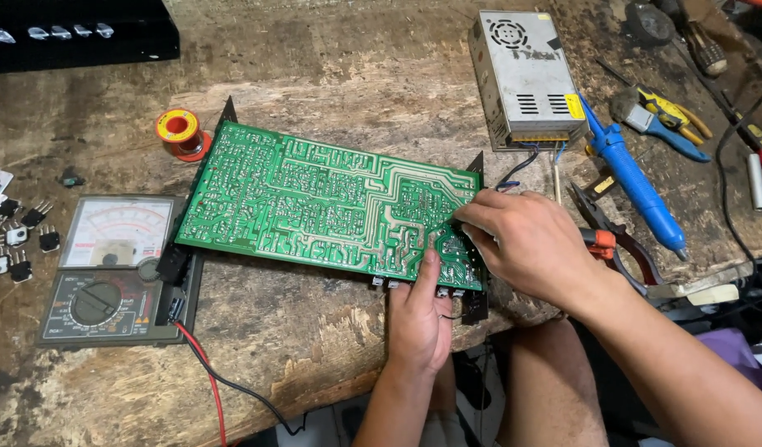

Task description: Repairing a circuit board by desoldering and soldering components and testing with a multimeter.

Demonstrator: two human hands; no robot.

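Observation:
A large green circuit board (315, 199) lies solder side up on the worn wooden bench, its near right corner over the edge. My left hand (418, 319) grips the board's near edge from below, thumb pressed on top. My right hand (526, 244) rests on the board's right end, fingertips touching the traces. Whether those fingers pinch anything is hidden.
An analog multimeter (116, 269) with red and black leads sits left of the board. A solder spool (180, 132), loose transistors (16, 236), a metal power supply (526, 74), a blue desoldering pump (634, 178), pliers (617, 240) and cutters (675, 116) surround it.

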